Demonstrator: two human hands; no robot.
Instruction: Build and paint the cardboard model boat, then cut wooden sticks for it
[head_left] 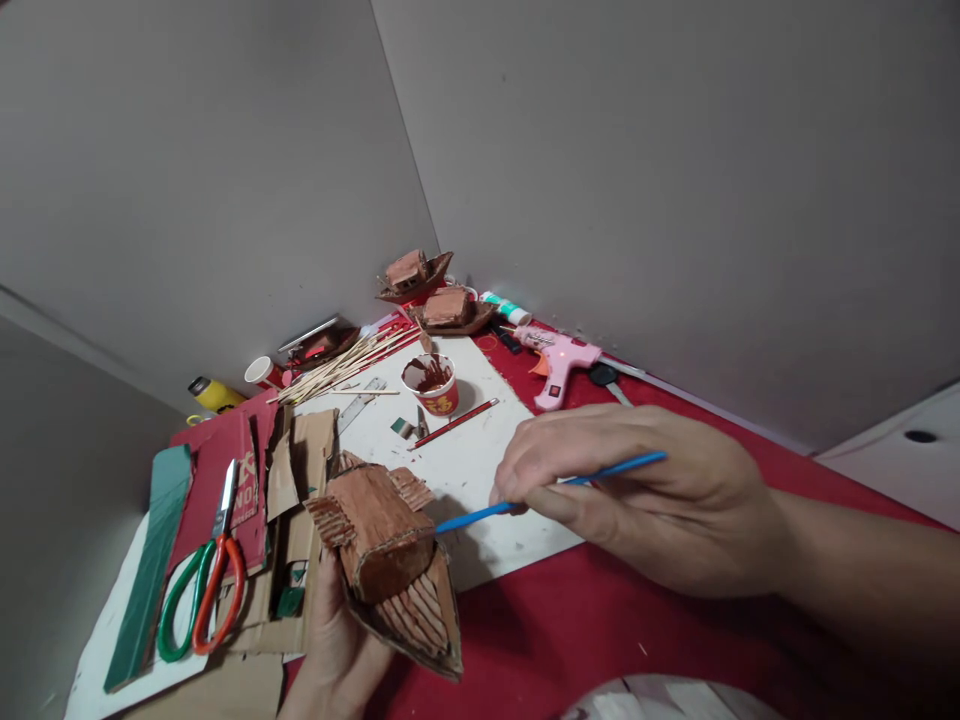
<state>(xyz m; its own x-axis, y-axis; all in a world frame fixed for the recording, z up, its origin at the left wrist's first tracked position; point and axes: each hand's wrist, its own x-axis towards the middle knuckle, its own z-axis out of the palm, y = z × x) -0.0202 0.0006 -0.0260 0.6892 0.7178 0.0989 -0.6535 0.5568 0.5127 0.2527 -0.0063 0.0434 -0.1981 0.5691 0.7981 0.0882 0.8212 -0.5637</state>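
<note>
Brush [477, 515] pinched in right hand [637, 495], tip at right side of cardboard boat [390, 552], near middle, gripped from beneath in left hand [339, 635], fingertips hidden. Possible risks: crushed corrugated strips [418, 612] from pressing too hard; spill from far paint cup [441, 402] if bumped.

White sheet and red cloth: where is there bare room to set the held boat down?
Bare white sheet lies between the pencil and right hand; bare red cloth between the held boat and right forearm. Crowded: left, with cardboard and scissors; back, with sticks and other boats.
</note>
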